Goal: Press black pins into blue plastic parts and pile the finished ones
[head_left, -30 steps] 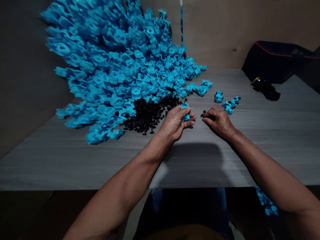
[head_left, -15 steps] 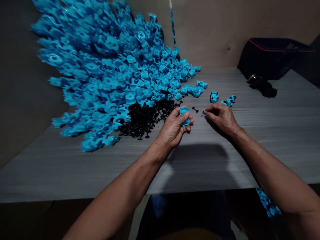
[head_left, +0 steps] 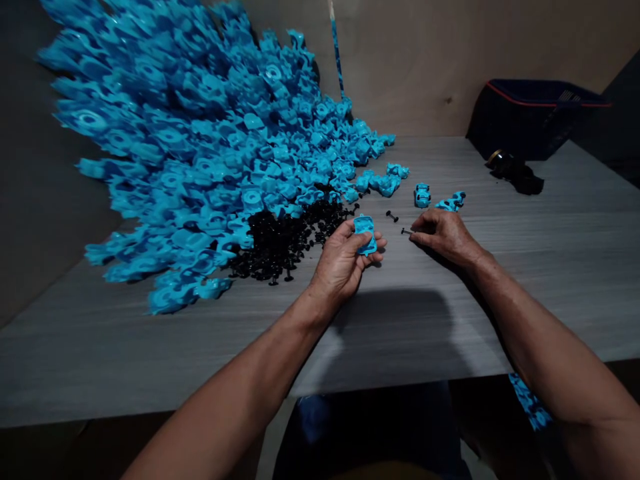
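My left hand (head_left: 345,257) is closed on a small blue plastic toy car body (head_left: 365,230), its hollow side facing up and the thumb pressed on it. To the right, my right hand (head_left: 444,235) is low over the table with thumb and forefinger pinched at one end of a black wheel axle (head_left: 406,231). Another black axle with wheels (head_left: 392,216) lies loose between the two hands. Just beyond my right hand are a blue toy car with black wheels (head_left: 423,195) and more wheeled blue pieces (head_left: 451,201), partly hidden by the fingers.
A tall heap of blue plastic parts (head_left: 200,147) covers the table's left and back. A pile of black wheel axles (head_left: 280,243) lies at its foot. At the back right stand a dark basket with a red rim (head_left: 537,120) and a black object (head_left: 517,175).
The view has shifted slightly. The car body in my left hand shows more of its hollow side, as the thumb has moved lower on it. My right hand stays at the axle, which has turned slightly.
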The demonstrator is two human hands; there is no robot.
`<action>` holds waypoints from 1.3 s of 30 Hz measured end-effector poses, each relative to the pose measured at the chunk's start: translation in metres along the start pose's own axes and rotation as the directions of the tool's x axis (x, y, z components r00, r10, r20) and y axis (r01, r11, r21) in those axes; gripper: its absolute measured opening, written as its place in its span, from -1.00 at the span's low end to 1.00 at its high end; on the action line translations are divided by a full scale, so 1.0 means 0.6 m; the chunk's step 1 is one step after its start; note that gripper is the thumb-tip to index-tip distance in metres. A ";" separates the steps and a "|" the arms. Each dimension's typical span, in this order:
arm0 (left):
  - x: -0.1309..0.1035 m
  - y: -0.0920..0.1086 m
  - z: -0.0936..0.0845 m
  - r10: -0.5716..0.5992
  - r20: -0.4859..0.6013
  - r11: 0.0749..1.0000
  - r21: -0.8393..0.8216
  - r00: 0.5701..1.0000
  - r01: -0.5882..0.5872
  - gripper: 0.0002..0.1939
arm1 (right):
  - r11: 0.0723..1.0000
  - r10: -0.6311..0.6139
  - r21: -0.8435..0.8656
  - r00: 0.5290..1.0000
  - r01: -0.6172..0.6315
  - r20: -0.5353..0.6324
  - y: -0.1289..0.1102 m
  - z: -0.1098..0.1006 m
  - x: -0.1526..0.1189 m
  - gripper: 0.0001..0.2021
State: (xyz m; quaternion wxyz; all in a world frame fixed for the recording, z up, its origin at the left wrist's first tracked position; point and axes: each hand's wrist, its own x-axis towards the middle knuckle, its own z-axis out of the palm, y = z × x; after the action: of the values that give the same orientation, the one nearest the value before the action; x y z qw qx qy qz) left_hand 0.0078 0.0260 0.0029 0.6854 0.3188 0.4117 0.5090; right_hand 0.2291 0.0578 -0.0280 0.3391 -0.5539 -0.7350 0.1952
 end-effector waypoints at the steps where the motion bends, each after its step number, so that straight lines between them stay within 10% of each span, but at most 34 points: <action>1: 0.000 -0.001 0.001 0.000 0.001 1.000 0.000 1.000 0.000 -0.77 | 1.000 -0.006 -0.011 1.000 0.007 0.016 0.000 0.002 0.000 -0.98; 13: -0.002 -0.021 -0.002 0.141 0.104 0.985 0.088 0.984 -0.151 -0.55 | 0.878 -0.086 0.431 0.954 0.209 -0.288 -0.103 0.016 -0.033 -0.90; 24: -0.018 -0.023 0.010 0.253 0.129 0.949 0.162 0.959 -0.272 -0.66 | 0.884 -0.364 0.157 0.860 0.440 -0.357 -0.121 0.034 -0.047 -0.97; 39: -0.015 -0.028 0.003 0.161 0.248 0.979 0.082 0.955 -0.186 -0.51 | 0.898 -0.358 0.110 0.853 0.426 -0.379 -0.118 0.030 -0.042 -0.93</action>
State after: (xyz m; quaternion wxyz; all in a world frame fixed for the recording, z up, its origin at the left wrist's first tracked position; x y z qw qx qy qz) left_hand 0.0155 0.0128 -0.0085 0.6651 0.4483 0.3222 0.5028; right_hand 0.1721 0.0134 -0.0010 0.5479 -0.3824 -0.7386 0.0896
